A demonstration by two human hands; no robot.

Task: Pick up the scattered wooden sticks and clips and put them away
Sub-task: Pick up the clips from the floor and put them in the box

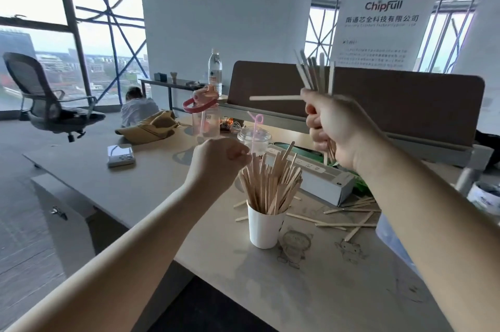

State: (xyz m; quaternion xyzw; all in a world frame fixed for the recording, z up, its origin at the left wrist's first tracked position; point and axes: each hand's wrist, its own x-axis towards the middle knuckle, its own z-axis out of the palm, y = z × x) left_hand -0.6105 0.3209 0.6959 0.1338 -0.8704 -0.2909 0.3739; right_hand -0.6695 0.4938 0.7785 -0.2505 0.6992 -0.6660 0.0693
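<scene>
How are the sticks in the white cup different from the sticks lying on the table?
The cup sticks stand upright in the white cup; the table sticks lie flat on the table. The cup sticks are packed together; the table sticks are scattered, some crossing. The cup sticks are put away; the table sticks are not yet. Both are thin, pale wooden sticks.

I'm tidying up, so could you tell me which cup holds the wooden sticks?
The white paper cup in front; the clear lidded cup behind it has only a pink straw.

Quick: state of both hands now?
Left hand: curled near the paper cup; whether it holds anything cannot be told.
Right hand: holding a bundle of wooden sticks.
</scene>
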